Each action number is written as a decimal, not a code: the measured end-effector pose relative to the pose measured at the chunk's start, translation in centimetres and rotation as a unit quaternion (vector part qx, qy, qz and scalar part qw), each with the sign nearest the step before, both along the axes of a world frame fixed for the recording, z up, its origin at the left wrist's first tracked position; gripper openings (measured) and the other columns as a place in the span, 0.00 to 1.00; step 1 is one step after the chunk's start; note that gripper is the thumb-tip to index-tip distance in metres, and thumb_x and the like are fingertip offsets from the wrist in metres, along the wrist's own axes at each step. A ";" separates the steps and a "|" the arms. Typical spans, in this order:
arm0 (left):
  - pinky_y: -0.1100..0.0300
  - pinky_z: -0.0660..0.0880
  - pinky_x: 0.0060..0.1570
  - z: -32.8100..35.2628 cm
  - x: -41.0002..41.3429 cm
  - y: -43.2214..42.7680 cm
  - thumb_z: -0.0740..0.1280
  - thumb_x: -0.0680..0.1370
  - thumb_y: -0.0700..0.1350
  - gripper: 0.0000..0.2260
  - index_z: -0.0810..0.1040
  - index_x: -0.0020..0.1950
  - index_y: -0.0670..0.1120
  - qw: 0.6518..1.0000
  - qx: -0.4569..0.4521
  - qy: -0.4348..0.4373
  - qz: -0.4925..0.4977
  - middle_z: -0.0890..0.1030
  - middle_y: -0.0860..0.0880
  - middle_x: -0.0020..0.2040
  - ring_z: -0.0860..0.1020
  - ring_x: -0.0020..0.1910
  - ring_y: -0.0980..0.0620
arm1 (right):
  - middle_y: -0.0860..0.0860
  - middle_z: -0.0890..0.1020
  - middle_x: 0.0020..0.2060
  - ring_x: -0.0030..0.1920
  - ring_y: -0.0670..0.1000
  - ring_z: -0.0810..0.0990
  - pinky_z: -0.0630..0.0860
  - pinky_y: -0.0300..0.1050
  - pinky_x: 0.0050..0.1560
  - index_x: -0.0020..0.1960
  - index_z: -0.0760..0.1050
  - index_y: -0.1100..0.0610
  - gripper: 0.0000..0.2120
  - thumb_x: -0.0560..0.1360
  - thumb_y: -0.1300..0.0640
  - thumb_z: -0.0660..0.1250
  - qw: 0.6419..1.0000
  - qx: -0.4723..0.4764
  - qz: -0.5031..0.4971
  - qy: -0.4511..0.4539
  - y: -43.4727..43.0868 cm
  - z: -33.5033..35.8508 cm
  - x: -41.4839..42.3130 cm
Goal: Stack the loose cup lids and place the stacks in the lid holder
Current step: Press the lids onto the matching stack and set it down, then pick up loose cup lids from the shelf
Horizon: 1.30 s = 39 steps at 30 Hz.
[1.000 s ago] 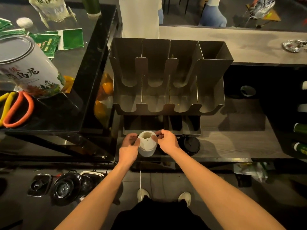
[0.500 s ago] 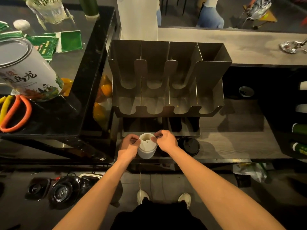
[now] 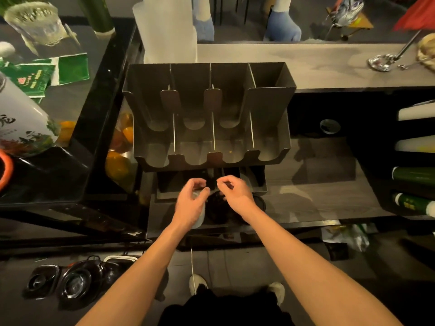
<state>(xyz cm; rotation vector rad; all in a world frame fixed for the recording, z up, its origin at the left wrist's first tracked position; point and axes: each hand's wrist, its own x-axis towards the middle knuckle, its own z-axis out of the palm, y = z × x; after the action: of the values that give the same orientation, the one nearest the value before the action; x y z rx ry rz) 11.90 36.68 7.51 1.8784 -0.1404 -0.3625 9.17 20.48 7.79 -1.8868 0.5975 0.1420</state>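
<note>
The dark metal lid holder (image 3: 270, 102) stands on the counter, its several slots showing no lids. In front of it a white stack of cup lids (image 3: 199, 221) stands upright, mostly covered by my left hand (image 3: 191, 203). That hand hovers over the stack with loosely curled fingers and grips nothing I can see. My right hand (image 3: 235, 196) hangs beside it with its fingers curled, above a dark pile of black lids (image 3: 217, 208). Another black lid (image 3: 260, 203) peeks out to the right of my right wrist.
A low dark tray (image 3: 259, 189) sits under the holder's front. To the left are a raised black glass counter (image 3: 98, 128) with a large tin (image 3: 23, 123) and oranges (image 3: 117, 165) beneath it. Bottles (image 3: 414, 177) lie on the right. Black containers (image 3: 75, 285) sit on the floor.
Both hands have let go of the white lid stack and lifted slightly toward the holder. The left hand now covers the stack. The right hand moved over the black lids.
</note>
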 end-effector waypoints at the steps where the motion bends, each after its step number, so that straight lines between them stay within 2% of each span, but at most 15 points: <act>1: 0.62 0.75 0.54 0.3 -0.3 -0.9 0.69 0.80 0.47 0.08 0.78 0.59 0.52 1.000 -0.010 0.003 -0.001 0.81 0.55 0.55 0.79 0.55 0.59 | 0.44 0.83 0.49 0.51 0.46 0.82 0.81 0.47 0.53 0.52 0.79 0.42 0.04 0.81 0.50 0.66 1.000 0.018 -0.007 -0.010 -0.9 0.3 -0.4; 4: 0.60 0.77 0.54 1.1 -1.4 -4.1 0.68 0.81 0.46 0.06 0.78 0.58 0.53 1.000 -0.016 0.010 -0.015 0.82 0.54 0.54 0.80 0.53 0.58 | 0.46 0.84 0.49 0.49 0.47 0.84 0.82 0.45 0.50 0.52 0.79 0.43 0.05 0.81 0.54 0.67 0.997 0.064 -0.037 -0.035 -4.1 1.1 -2.0; 10: 0.63 0.75 0.53 2.2 -4.5 -13.7 0.69 0.81 0.48 0.07 0.78 0.58 0.54 0.998 -0.017 0.031 -0.052 0.82 0.54 0.53 0.80 0.53 0.59 | 0.50 0.85 0.45 0.44 0.47 0.83 0.78 0.38 0.43 0.51 0.80 0.50 0.06 0.82 0.58 0.65 0.986 0.097 -0.112 -0.071 -13.0 2.3 -7.0; 13: 0.68 0.75 0.49 2.5 -6.3 -19.0 0.68 0.81 0.47 0.08 0.77 0.60 0.53 0.997 -0.022 0.041 -0.063 0.81 0.52 0.55 0.81 0.54 0.57 | 0.48 0.85 0.43 0.43 0.46 0.82 0.79 0.38 0.44 0.50 0.80 0.50 0.07 0.82 0.58 0.64 0.981 0.093 -0.149 -0.082 -18.1 2.9 -9.2; 18: 0.62 0.76 0.53 2.2 -8.5 -26.8 0.68 0.81 0.46 0.07 0.77 0.59 0.51 0.995 -0.024 0.050 -0.077 0.82 0.49 0.55 0.81 0.55 0.53 | 0.48 0.85 0.42 0.43 0.48 0.83 0.79 0.41 0.44 0.48 0.80 0.48 0.08 0.82 0.57 0.65 0.977 0.076 -0.175 -0.097 -25.9 3.0 -11.5; 22: 0.54 0.77 0.59 2.3 -9.0 -31.5 0.68 0.81 0.48 0.07 0.77 0.59 0.54 0.994 -0.015 0.054 -0.091 0.82 0.50 0.56 0.81 0.57 0.52 | 0.48 0.85 0.43 0.46 0.49 0.83 0.79 0.43 0.48 0.49 0.79 0.46 0.08 0.82 0.57 0.64 0.973 0.071 -0.193 -0.101 -30.4 3.6 -12.5; 28: 0.54 0.77 0.60 1.8 -6.6 -37.0 0.68 0.80 0.51 0.08 0.77 0.59 0.58 0.995 -0.009 0.040 -0.095 0.82 0.54 0.56 0.80 0.57 0.56 | 0.47 0.84 0.46 0.48 0.45 0.83 0.79 0.41 0.51 0.53 0.81 0.49 0.07 0.82 0.57 0.65 0.967 0.081 -0.216 -0.111 -35.0 2.9 -10.5; 31: 0.58 0.76 0.58 1.3 -4.1 -39.9 0.68 0.81 0.50 0.08 0.76 0.60 0.56 0.994 -0.001 0.032 -0.101 0.81 0.56 0.56 0.79 0.57 0.58 | 0.43 0.83 0.50 0.52 0.43 0.81 0.78 0.39 0.53 0.56 0.81 0.49 0.07 0.81 0.55 0.65 0.968 0.059 -0.218 -0.113 -37.0 2.0 -8.3; 34: 0.65 0.74 0.52 0.3 -0.9 -42.9 0.67 0.81 0.49 0.09 0.75 0.61 0.55 0.994 0.004 0.009 -0.110 0.80 0.58 0.55 0.78 0.56 0.60 | 0.41 0.82 0.52 0.53 0.40 0.79 0.75 0.32 0.51 0.58 0.81 0.49 0.08 0.81 0.54 0.65 0.973 0.025 -0.198 -0.117 -39.2 1.0 -5.5; 36: 0.68 0.72 0.49 -0.9 1.2 -45.0 0.67 0.82 0.49 0.11 0.74 0.64 0.53 0.992 0.011 -0.013 -0.121 0.78 0.59 0.57 0.77 0.56 0.61 | 0.43 0.80 0.53 0.53 0.39 0.78 0.71 0.25 0.48 0.58 0.80 0.49 0.08 0.81 0.54 0.66 0.974 -0.006 -0.192 -0.121 -40.7 0.3 -3.5; 39: 0.72 0.71 0.48 -3.4 3.7 -48.2 0.67 0.82 0.46 0.13 0.73 0.66 0.51 0.993 0.013 -0.026 -0.119 0.77 0.55 0.59 0.76 0.56 0.59 | 0.46 0.76 0.56 0.51 0.40 0.76 0.69 0.24 0.45 0.56 0.78 0.49 0.06 0.80 0.54 0.67 0.974 -0.062 -0.187 -0.111 -43.1 -1.8 -0.5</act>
<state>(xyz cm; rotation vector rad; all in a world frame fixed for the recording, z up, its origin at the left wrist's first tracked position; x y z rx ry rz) 15.59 -11.51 4.08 1.9024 -0.3986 -0.4787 8.63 -22.58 5.96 -1.8411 0.8077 -0.3548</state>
